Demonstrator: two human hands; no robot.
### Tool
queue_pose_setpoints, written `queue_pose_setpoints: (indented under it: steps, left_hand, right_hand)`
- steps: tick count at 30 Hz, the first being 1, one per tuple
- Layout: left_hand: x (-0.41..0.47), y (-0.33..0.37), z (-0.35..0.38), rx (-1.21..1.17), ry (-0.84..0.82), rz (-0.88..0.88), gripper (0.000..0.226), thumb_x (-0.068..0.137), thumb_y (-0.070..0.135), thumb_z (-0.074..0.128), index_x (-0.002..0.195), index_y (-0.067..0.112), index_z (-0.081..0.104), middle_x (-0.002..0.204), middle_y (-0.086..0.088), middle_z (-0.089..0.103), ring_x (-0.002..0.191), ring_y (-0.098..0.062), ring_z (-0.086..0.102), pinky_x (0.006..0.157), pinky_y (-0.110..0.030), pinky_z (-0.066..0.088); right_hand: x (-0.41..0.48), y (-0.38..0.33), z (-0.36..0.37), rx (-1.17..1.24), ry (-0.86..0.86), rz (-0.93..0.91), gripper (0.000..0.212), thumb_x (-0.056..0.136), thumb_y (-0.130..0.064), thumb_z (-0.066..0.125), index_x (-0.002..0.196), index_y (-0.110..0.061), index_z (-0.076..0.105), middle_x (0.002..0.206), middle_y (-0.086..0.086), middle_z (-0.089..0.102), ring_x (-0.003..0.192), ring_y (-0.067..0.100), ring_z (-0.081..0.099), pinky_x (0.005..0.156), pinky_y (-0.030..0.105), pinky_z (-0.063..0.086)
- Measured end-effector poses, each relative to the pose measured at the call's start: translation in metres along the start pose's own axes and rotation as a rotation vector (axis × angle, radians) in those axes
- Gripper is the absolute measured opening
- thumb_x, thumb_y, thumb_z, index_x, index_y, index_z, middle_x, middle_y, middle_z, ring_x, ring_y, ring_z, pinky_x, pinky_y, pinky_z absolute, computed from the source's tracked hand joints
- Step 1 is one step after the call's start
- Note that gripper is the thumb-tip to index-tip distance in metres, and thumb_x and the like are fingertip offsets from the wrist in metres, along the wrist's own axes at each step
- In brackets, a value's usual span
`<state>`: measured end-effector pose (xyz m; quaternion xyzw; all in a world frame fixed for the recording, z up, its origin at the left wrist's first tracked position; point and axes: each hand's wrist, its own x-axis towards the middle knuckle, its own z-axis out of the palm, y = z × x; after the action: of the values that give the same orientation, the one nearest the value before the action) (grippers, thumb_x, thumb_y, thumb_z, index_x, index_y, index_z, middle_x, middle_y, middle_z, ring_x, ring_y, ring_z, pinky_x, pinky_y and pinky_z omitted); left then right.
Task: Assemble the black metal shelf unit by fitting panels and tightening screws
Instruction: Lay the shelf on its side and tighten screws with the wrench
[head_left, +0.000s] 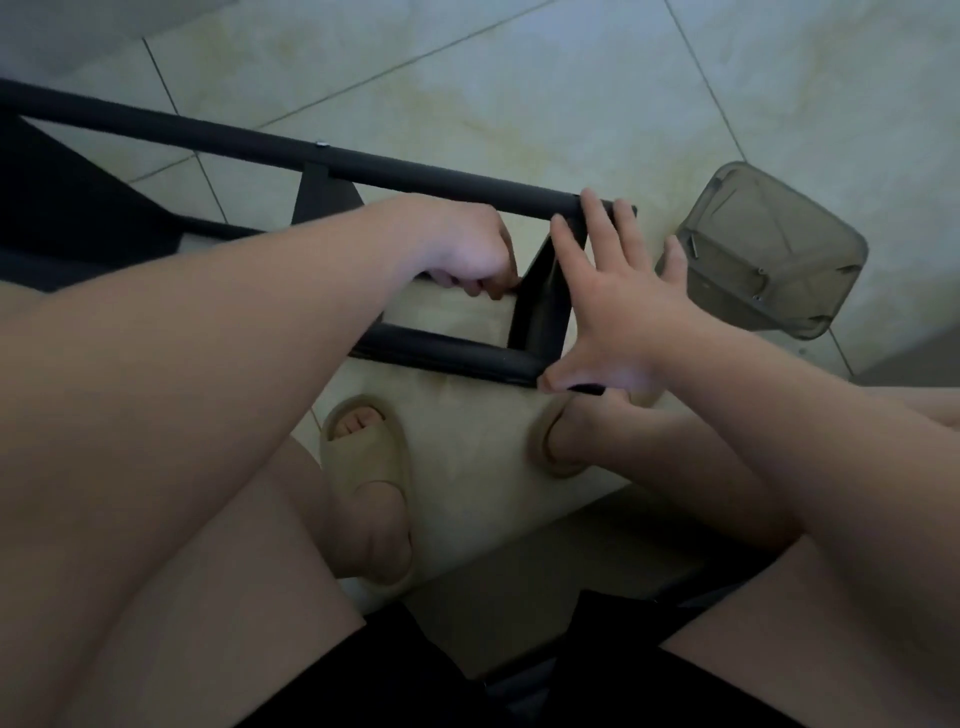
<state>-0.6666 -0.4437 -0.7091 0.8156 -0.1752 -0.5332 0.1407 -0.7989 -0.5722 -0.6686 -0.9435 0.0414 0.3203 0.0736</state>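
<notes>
The black shelf frame (363, 161) lies on its side on the tiled floor (519, 78) in front of the seated person, its two long tubes running away to the left of both hands. The right hand (618, 312) is spread flat with straight fingers against the frame's end: its fingertips reach the end of the upper tube and its thumb touches the end of the lower tube (447, 356). Just left of that hand stands the dark end panel (540, 301). The left hand (467, 249) sits against the panel's inner face, fingers curled tight; whether they pinch anything cannot be told. Right of the right hand, apart from it, rests a smoky clear plastic box (763, 249). Below the hands are two feet in beige slippers (363, 467).
</notes>
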Motion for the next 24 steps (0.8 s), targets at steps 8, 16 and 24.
queue_pose_setpoints:
  steps: [8,16,24]
  left_hand:
    - [-0.028,-0.001,-0.036,0.14,0.207,0.103,0.032,0.095,0.044,0.053,0.094,0.019,0.072,0.087,0.008,0.075,0.089,-0.02,0.068,0.089,-0.037,0.05]
    - [-0.058,-0.026,-0.043,0.38,0.247,0.04,0.057,0.087,0.041,0.07,0.134,0.017,0.051,0.114,-0.002,0.06,0.098,-0.026,0.056,0.08,-0.035,0.045]
    - [-0.054,-0.025,-0.042,0.477,0.643,-0.197,0.033,0.086,-0.003,0.056,0.115,0.013,0.053,0.101,-0.008,0.049,0.098,-0.031,0.055,0.069,-0.038,0.038]
  right_hand:
    - [0.057,0.034,-0.051,-0.046,0.027,-0.158,0.149,0.053,-0.068,0.085,0.16,-0.032,-0.014,0.164,-0.008,-0.031,0.15,0.014,-0.03,0.121,0.061,-0.009]
    - [0.104,0.034,-0.095,-0.115,0.094,-0.126,0.124,0.071,-0.054,0.084,0.162,-0.032,0.003,0.169,-0.013,-0.012,0.155,0.013,-0.016,0.123,0.057,-0.004]
    - [0.106,-0.02,-0.114,-0.003,0.201,-0.11,0.051,0.096,-0.023,0.058,0.147,-0.023,0.048,0.146,0.002,0.049,0.129,0.028,0.051,0.101,0.042,0.046]
